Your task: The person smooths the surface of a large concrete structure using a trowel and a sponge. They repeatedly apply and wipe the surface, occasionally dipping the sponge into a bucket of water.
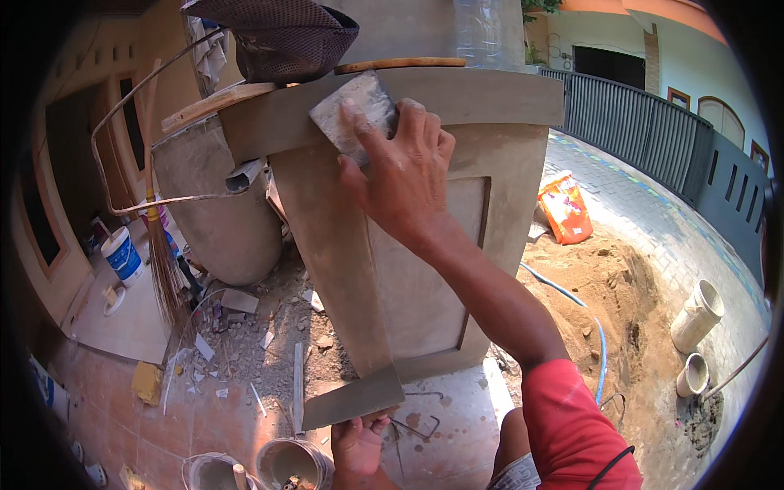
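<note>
My right hand (404, 167) reaches up to the top band of a grey plastered pillar (343, 237). Its fingers are closed around a squarish cement-smeared pad (339, 114), which lies against the band. Low in the view, my left hand (359, 445) grips a flat grey board (351, 400) from beneath, close to the pillar's foot. The board's upper face looks bare and slightly tilted. A recessed panel (425, 261) shows on the pillar's front, partly behind my right forearm.
On the pillar's ledge sit a dark mesh bag (286, 41) and a wooden strip (400, 63). A bent metal rod (102, 155) juts out left. Buckets (294, 461) stand below. Rubble (245, 327) lies left; a sand heap (608, 286) and blue hose (603, 351) lie right.
</note>
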